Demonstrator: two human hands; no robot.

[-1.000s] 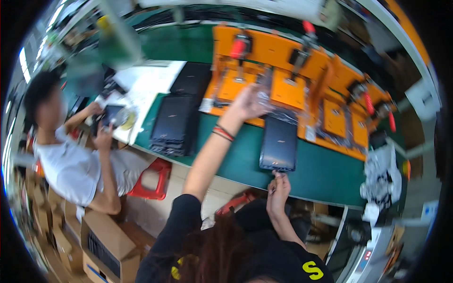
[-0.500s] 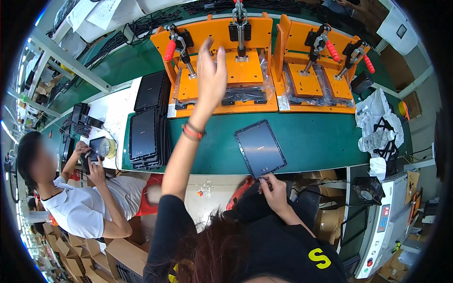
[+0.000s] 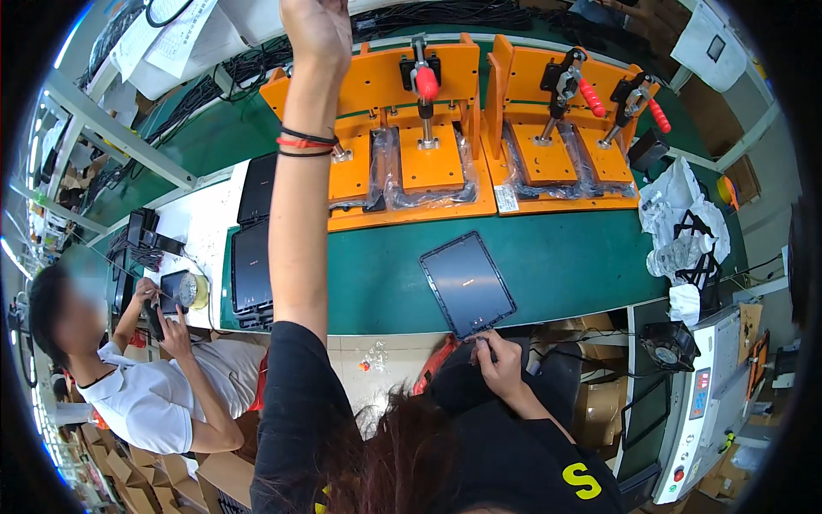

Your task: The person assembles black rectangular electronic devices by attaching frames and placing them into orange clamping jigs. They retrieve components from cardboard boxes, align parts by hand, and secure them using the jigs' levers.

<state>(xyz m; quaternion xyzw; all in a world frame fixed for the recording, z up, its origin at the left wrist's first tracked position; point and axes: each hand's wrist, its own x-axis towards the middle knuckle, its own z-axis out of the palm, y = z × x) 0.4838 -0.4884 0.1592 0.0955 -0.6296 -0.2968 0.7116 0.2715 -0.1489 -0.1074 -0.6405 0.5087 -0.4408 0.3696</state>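
My left arm reaches up across the left side of the orange clamp fixture (image 3: 364,218). At the top edge is my left hand (image 3: 317,30), its fingers cut off by the picture, so what they touch is hidden. The middle toggle clamp (image 3: 425,86) has its red handle tipped forward and its rod on an orange plate (image 3: 431,164). Clear film surrounds that plate. A thin dark rectangular panel with a raised rim (image 3: 468,283) lies at the green bench's front edge. My right hand (image 3: 501,364) pinches its near corner.
A second orange fixture (image 3: 569,193) with two clamps stands to the right. Black panels (image 3: 251,265) are stacked left of my arm. A co-worker (image 3: 145,385) sits at the left, handling a dark device. White plastic bags and a clear bottle (image 3: 681,255) lie at the bench's right end.
My left hand has risen from in front of the fixture to the top edge. The middle clamp's handle has come down forward, and its plate sits lower. My right hand stays at the panel's corner.
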